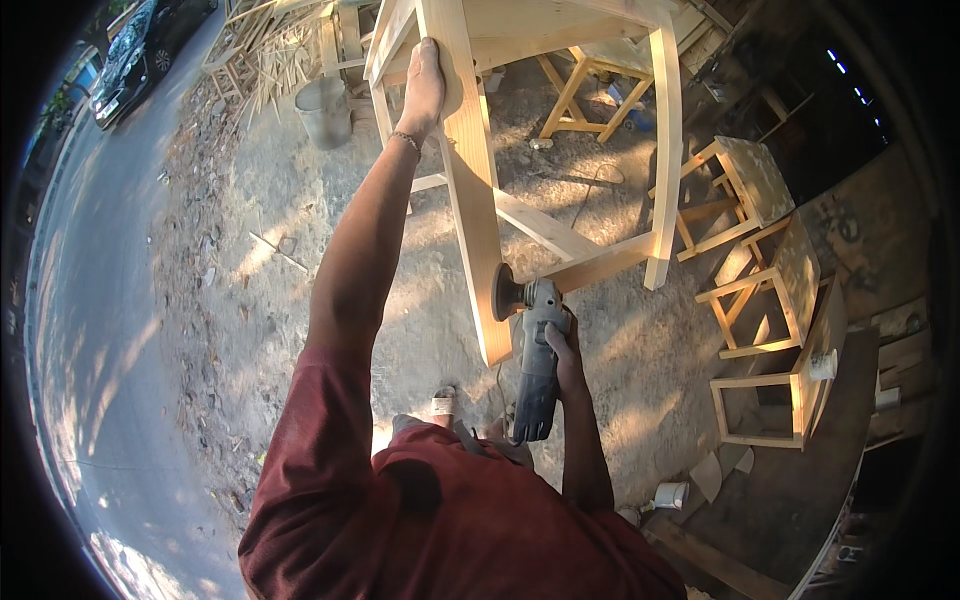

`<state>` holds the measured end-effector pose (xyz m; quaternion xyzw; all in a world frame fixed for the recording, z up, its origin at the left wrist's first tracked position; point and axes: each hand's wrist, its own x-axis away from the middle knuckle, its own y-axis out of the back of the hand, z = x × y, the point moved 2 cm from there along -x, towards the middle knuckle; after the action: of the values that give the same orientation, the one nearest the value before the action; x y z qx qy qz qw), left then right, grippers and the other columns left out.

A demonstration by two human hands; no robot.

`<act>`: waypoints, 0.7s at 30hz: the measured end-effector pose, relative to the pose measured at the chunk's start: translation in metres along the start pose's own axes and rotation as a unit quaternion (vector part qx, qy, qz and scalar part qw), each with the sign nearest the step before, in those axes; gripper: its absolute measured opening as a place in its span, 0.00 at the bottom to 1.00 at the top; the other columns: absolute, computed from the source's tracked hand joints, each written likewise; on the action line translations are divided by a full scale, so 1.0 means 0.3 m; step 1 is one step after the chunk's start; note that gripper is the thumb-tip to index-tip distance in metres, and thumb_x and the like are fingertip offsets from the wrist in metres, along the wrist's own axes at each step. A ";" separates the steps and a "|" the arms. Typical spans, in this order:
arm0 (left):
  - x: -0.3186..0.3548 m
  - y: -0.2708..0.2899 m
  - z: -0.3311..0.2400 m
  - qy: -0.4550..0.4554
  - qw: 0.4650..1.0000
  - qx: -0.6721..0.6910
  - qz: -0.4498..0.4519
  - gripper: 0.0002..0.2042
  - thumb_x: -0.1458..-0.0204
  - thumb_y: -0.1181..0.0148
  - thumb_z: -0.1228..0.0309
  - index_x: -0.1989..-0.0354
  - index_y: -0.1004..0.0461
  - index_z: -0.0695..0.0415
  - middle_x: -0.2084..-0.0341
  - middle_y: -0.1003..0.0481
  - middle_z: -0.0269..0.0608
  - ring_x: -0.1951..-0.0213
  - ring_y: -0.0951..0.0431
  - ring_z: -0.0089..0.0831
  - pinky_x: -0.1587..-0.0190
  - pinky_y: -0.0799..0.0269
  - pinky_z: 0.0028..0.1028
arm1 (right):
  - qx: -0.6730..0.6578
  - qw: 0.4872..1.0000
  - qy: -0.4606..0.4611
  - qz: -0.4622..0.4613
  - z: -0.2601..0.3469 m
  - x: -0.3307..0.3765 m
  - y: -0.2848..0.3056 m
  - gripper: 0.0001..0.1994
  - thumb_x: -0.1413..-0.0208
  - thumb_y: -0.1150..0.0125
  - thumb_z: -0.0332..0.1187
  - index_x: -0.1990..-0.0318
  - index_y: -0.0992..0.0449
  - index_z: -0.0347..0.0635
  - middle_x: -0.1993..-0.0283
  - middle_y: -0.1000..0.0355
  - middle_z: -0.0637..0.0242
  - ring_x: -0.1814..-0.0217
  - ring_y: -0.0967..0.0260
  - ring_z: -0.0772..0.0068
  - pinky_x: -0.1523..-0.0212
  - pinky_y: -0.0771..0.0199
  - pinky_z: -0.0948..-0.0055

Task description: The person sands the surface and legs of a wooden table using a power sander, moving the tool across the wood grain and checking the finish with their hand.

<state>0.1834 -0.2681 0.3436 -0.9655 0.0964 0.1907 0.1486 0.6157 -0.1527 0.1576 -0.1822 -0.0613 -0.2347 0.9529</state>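
Note:
My left hand (424, 88) is closed on the upper part of a long, pale leg of a wooden chair (468, 160); its fingers are partly hidden by the wood. In my right hand (567, 352) is a grey angle grinder (539, 370), held upright with its body pointing down toward me. The grinder's dark round disc (506, 292) meets the side of the same leg near its lower end. Crosspieces join this leg to a second, curved leg (666, 150) on the right.
Small wooden stools (765, 280) line the right side, and another stool (600, 85) stands behind the chair. A grey bucket (323, 112) sits by scrap wood strips (270, 50). White cups (671, 495) lie at lower right. A road with a parked car (140, 55) runs along the left.

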 end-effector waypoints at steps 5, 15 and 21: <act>-0.108 0.038 0.109 0.015 0.999 0.040 0.027 0.28 0.30 0.63 0.49 0.46 0.32 0.65 0.55 0.26 0.46 0.52 0.27 0.31 0.46 0.31 0.31 | 0.010 1.000 -0.001 -0.021 -0.061 0.047 0.033 0.27 0.34 0.43 0.37 0.31 0.44 0.49 0.49 0.29 0.57 0.62 0.23 0.64 0.67 0.17 0.64; -0.112 -0.012 0.006 0.035 0.992 0.091 0.081 0.28 0.30 0.64 0.51 0.43 0.32 0.66 0.57 0.20 0.53 0.58 0.15 0.42 0.55 0.17 0.35 | 0.046 0.997 -0.031 -0.047 -0.185 0.182 0.139 0.31 0.35 0.42 0.39 0.28 0.45 0.46 0.39 0.34 0.59 0.44 0.30 0.64 0.46 0.24 0.63; -0.245 0.077 0.070 -0.050 0.996 -0.071 0.009 0.28 0.30 0.55 0.52 0.33 0.34 0.62 0.46 0.25 0.52 0.42 0.25 0.34 0.34 0.34 0.39 | 0.019 0.992 -0.116 -0.047 -0.338 0.248 0.284 0.34 0.38 0.38 0.39 0.27 0.47 0.49 0.41 0.32 0.59 0.45 0.28 0.63 0.50 0.21 0.62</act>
<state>0.1038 -0.2734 0.3485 -0.9620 0.0835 0.2466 0.0823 0.7244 -0.1522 0.0516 -0.1875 -0.1842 -0.2549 0.9306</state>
